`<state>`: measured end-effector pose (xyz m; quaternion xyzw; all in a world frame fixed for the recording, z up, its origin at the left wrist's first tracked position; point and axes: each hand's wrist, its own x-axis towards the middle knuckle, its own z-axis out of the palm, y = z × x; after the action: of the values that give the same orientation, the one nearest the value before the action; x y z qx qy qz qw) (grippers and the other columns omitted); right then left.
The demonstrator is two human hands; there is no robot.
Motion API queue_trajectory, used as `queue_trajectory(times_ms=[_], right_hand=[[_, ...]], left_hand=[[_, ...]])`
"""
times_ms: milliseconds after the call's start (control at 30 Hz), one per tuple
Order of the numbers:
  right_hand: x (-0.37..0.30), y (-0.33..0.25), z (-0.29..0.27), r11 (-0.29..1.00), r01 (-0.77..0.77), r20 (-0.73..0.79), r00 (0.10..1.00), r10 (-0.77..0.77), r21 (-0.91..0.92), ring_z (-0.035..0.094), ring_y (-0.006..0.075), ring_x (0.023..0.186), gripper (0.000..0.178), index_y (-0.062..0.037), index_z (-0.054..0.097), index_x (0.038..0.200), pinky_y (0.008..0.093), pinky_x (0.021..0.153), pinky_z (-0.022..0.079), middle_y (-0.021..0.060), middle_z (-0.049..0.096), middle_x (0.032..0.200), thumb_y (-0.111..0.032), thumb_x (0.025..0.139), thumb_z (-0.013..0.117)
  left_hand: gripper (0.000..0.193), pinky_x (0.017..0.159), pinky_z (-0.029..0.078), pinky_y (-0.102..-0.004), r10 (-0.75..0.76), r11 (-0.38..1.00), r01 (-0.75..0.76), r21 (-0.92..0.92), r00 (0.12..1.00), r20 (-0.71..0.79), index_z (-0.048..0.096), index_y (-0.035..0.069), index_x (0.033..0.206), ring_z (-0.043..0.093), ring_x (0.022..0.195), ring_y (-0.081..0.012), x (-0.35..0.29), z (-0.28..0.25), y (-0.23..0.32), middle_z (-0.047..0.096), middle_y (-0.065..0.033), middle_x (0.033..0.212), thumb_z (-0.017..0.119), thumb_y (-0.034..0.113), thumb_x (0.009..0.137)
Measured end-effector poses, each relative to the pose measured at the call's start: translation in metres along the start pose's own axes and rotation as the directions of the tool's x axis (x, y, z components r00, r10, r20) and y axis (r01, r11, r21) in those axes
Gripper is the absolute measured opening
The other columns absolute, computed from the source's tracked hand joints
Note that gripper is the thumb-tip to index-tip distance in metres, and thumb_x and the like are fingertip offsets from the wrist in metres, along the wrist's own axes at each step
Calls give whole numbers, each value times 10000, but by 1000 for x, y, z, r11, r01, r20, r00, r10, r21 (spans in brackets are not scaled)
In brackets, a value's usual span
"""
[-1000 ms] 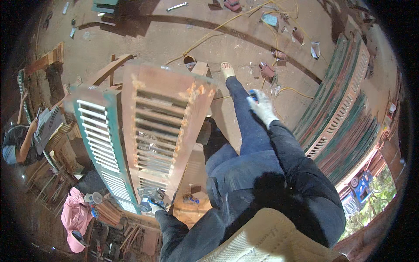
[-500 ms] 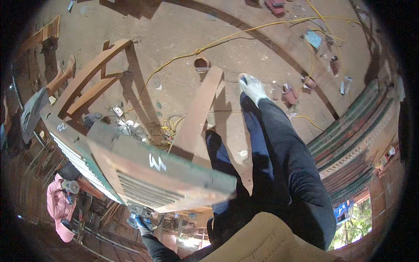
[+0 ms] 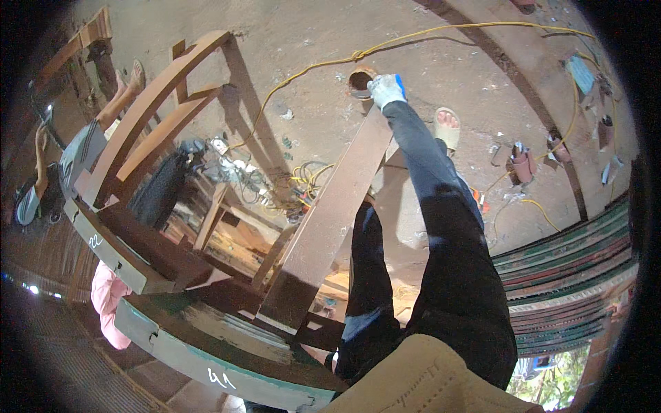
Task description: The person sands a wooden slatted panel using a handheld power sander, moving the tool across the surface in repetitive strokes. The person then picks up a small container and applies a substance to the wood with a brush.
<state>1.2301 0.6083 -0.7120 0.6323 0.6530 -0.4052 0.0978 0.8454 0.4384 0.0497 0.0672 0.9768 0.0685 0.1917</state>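
My right hand [image 3: 387, 91], in a white and blue glove, reaches far forward. Its fingers are closed on the far end of a long brown wooden board [image 3: 337, 206]. The board runs back to a curved wooden panel [image 3: 227, 382] with white chalk marks, slats partly showing behind its edge. Whether board and panel are one piece I cannot tell. Below that panel's near edge a small pale patch, perhaps my left hand [image 3: 234, 403], shows; its fingers are hidden. A second curved frame [image 3: 110, 248], also chalk-marked, stands beside the panel on the left.
A round brown pot-like container [image 3: 360, 82] sits beyond the board's end. Yellow cable [image 3: 413, 36] crosses the floor, with tangled wires [image 3: 313, 182] left of the board. Stacked slatted panels [image 3: 571, 268] stand at right. Another person's legs [image 3: 127, 89] and someone in pink [image 3: 110, 303] are at left.
My right hand has moved from beside the board onto its far end and closed there. The near panel has tipped and dropped lower. My left hand, earlier at a power tool, is now mostly hidden.
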Motion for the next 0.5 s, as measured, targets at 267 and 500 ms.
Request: queue_trajectory(times_ms=[267, 500], right_hand=[[-25, 41, -45, 919, 261, -219, 955, -200, 297, 649, 322, 946, 260, -81, 684, 945, 445, 806, 502, 149, 677, 946, -291, 852, 563], [-238, 95, -205, 699, -77, -171, 945, 278, 711, 644, 270, 758, 291, -119, 693, 969, 393, 709, 483, 113, 671, 815, -379, 862, 616]], left_hand=[[421, 645, 427, -284, 42, 999, -40, -25, 997, 62, 561, 181, 1134, 524, 766, -115, 2, 23, 7, 555, 34, 892, 532, 538, 913], [347, 526, 390, -267, -38, 978, 82, -190, 974, 222, 570, 205, 1034, 473, 609, -94, 90, -5, -32, 513, 76, 762, 525, 529, 917]])
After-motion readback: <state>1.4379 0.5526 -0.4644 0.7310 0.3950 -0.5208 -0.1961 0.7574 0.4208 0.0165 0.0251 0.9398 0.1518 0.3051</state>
